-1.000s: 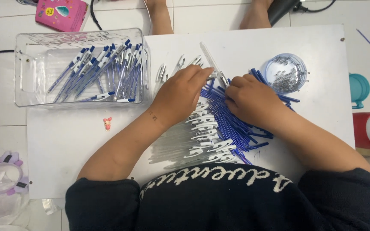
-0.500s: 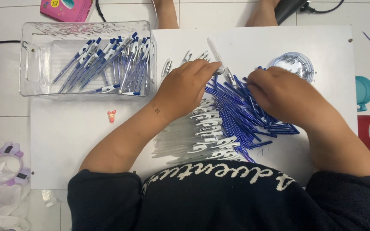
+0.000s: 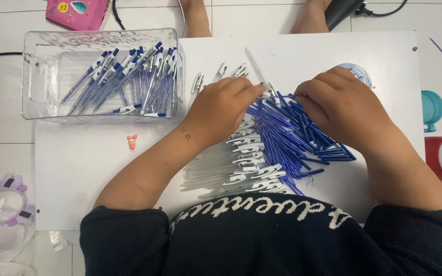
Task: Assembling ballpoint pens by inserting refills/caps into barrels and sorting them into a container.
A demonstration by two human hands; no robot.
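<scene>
The left hand (image 3: 221, 110) and right hand (image 3: 341, 105) are meeting over the heap of thin blue ink refills (image 3: 297, 138) on the white board (image 3: 78, 174). The left fingers are pinching a clear plastic pen barrel (image 3: 256, 66), tilted so its open end is facing the right hand. The right fingers are curling closed at that end, prob. on one refill, but I cannot tell. Clear barrels w/ white clips (image 3: 241, 168) are lying left of the heap, near the body. The transparent plastic box of finished blue-and-white pens (image 3: 129, 76) is standing further left of the heap.
</scene>
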